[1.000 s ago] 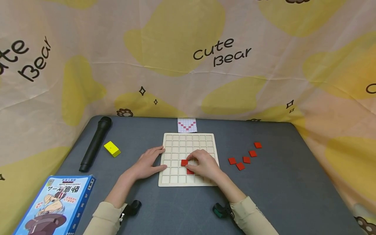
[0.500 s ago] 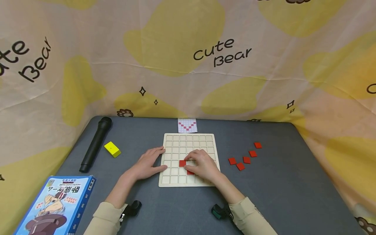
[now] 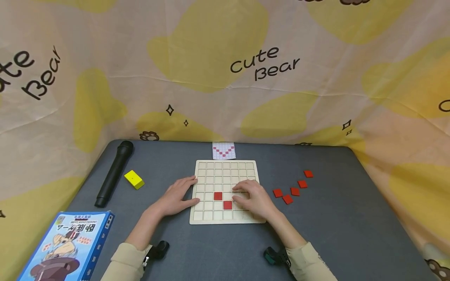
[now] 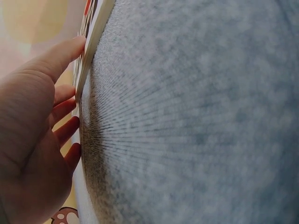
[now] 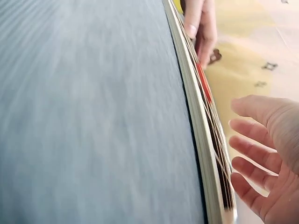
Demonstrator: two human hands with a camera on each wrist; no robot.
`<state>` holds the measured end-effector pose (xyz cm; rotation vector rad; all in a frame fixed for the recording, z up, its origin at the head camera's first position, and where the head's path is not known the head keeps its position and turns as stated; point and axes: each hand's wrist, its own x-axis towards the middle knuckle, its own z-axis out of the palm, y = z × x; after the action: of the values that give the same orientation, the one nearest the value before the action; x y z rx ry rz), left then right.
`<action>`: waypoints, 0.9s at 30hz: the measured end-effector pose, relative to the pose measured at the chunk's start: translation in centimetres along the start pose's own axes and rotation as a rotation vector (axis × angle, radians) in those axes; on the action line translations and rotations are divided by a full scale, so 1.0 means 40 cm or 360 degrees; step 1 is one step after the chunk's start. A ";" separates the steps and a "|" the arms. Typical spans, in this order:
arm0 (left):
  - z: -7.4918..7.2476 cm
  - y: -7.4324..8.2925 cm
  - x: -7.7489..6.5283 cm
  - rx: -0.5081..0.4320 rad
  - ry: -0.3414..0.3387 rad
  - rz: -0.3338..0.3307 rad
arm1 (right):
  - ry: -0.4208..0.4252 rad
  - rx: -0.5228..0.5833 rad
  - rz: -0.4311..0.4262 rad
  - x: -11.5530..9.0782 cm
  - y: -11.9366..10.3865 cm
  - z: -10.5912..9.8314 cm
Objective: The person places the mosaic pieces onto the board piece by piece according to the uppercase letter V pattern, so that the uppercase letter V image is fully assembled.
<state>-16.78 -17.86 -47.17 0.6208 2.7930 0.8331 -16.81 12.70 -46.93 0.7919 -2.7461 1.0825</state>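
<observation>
A person in cream sleeves (image 3: 128, 259) is working with two bare hands at a grey tabletop (image 3: 351, 218), where a pale gridded board (image 3: 204, 169) is lying near the middle of the far edge. The left hand (image 3: 175, 198) is steadying itself against the board's left edge, its grip not closing on anything, the fingers spreading and the fingertips touching the rim. The right hand (image 3: 256, 198) is hovering or resting over the board's right half; the views are not settling which. Its grip is holding nothing, with thumb and fingers standing apart.

Two red tiles (image 3: 218, 196) are sitting in diagonally neighbouring squares of the board, between the hands and toward its near edge. Five loose red tiles (image 3: 295, 191) are lying scattered to the board's right, trailing off in the direction of the tabletop's far right corner. A small card (image 3: 224, 150) with a red V pattern is lying at the tabletop's far edge, just beyond the board.

Along the tabletop's left edge, a black microphone (image 3: 114, 173) is pointing toward the far left corner, with a yellow block (image 3: 134, 179) lying just beside it. A blue box (image 3: 66, 246) is lying nearer the person, running out of frame.
</observation>
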 end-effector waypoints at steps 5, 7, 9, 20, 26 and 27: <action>0.002 0.000 -0.003 0.0001 -0.0010 -0.0018 | 0.0085 -0.0012 0.0047 -0.027 0.036 -0.039; 0.003 -0.001 -0.005 0.0005 -0.0006 -0.0021 | 0.0113 -0.0047 0.0066 -0.038 0.050 -0.054; 0.003 -0.002 -0.005 0.0011 0.0001 -0.0021 | 0.0130 -0.0084 0.0095 -0.050 0.063 -0.071; 0.003 -0.003 -0.002 0.0020 0.0002 -0.0006 | 0.0178 -0.0244 0.0198 -0.116 0.133 -0.147; 0.006 -0.006 0.000 0.0005 0.0009 -0.0003 | 0.0176 -0.0304 0.0204 -0.141 0.165 -0.180; 0.007 -0.006 0.000 0.0004 0.0008 -0.0006 | 0.0172 -0.0311 0.0208 -0.144 0.170 -0.184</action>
<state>-16.80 -17.89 -47.52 0.6147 2.7995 0.8320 -15.98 24.21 -47.11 0.5198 -2.7883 0.8318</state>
